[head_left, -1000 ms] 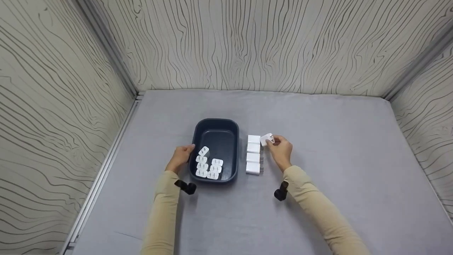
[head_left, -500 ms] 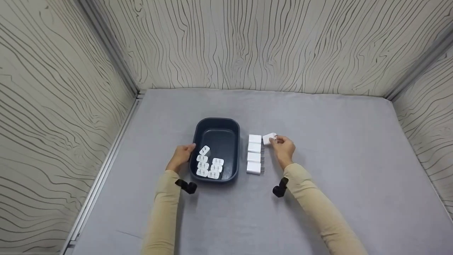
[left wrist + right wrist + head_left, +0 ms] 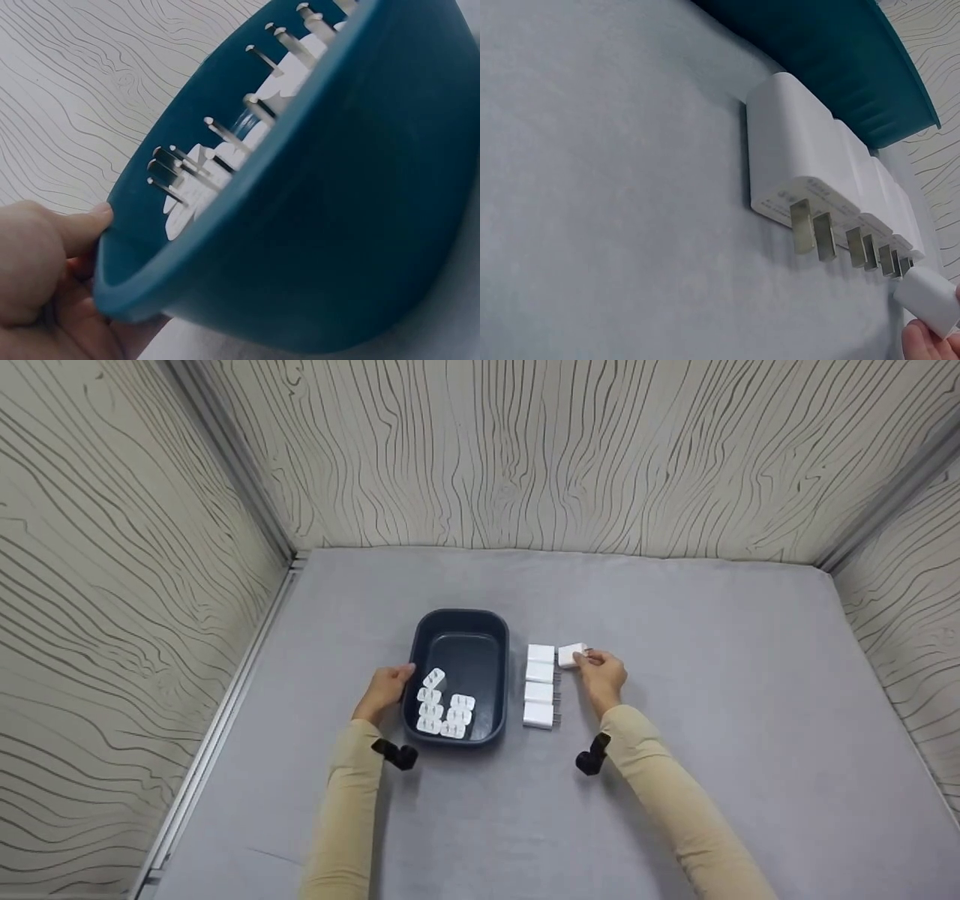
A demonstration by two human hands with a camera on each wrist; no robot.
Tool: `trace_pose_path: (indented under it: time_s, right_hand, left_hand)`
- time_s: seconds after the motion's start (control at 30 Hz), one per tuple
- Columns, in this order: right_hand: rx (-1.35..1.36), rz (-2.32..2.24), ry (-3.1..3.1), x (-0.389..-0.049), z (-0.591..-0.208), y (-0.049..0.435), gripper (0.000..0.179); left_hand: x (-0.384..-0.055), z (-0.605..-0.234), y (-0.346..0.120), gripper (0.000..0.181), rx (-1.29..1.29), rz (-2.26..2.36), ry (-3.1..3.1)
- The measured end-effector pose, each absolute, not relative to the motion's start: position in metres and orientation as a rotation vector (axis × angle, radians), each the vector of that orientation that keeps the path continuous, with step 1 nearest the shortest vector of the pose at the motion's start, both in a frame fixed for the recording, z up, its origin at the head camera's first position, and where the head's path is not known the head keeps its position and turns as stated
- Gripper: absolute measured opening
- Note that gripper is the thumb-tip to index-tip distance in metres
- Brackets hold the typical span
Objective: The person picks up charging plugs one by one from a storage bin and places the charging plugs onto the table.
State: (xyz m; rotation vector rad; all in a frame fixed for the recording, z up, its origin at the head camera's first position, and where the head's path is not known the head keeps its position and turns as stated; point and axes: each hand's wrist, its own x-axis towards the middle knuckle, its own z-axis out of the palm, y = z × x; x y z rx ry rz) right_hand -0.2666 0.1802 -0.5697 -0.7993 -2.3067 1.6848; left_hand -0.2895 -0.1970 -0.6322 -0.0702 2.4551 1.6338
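Observation:
In the head view, my left hand (image 3: 385,690) grips the left wall of a dark blue bin (image 3: 491,735). Its thumb lies over the rim in the left wrist view, with the other fingers below outside. White charger plugs (image 3: 430,710), several of them, stand inside with prongs up. Between thumb and fingers, my right hand (image 3: 602,679) pinches another white charger plug (image 3: 571,655), prongs toward the right. This one is just right of the far end of a row of several white charger plugs (image 3: 538,692), lying side by side with prongs pointing right.
A grey cloth (image 3: 480,825) covers the table. Patterned panels (image 3: 510,457) stand at the back and both sides, with a metal rail (image 3: 225,727) along the left edge. Black wrist cameras (image 3: 590,761) sit on both sleeves.
The right hand has moved slightly right with its charger plug, opening a small gap from the row, and has turned it a little. The left hand keeps its hold on the bin.

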Motion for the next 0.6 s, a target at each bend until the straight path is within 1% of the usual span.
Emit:
trace_pose_path:
  time_s: [0.07, 0.1, 0.2, 0.23, 0.33, 0.43, 0.47, 0.6]
  right_hand:
    - [-0.805, 1.732, -2.274, -0.267, -0.571, 0.181, 0.029]
    - [-0.808, 1.747, -2.266, -0.268, -0.572, 0.182, 0.029]
    - [-0.822, 1.761, -2.266, -0.268, -0.573, 0.183, 0.029]
    - [-0.824, 1.755, -2.274, -0.267, -0.573, 0.184, 0.029]
    - [-0.819, 1.726, -2.299, -0.267, -0.574, 0.185, 0.028]
    - [-0.814, 1.723, -2.300, -0.266, -0.574, 0.185, 0.029]
    - [-0.816, 1.713, -2.306, -0.266, -0.574, 0.185, 0.029]
    - [-0.837, 1.645, -2.353, -0.265, -0.574, 0.187, 0.032]
  left_hand:
    - [-0.300, -0.650, -0.199, 0.049, -0.132, 1.593, 2.472]
    - [-0.298, -0.646, -0.197, 0.048, -0.157, 1.576, 2.468]
    - [-0.288, -0.621, -0.187, 0.045, -0.246, 1.507, 2.461]
    - [-0.287, -0.622, -0.188, 0.045, -0.201, 1.544, 2.464]
    - [-0.275, -0.599, -0.183, 0.043, -0.204, 1.566, 2.433]
    - [-0.267, -0.582, -0.178, 0.048, -0.229, 1.596, 2.415]
    - [-0.260, -0.568, -0.173, 0.048, -0.296, 1.556, 2.411]
    - [-0.254, -0.558, -0.169, 0.049, -0.306, 1.572, 2.409]
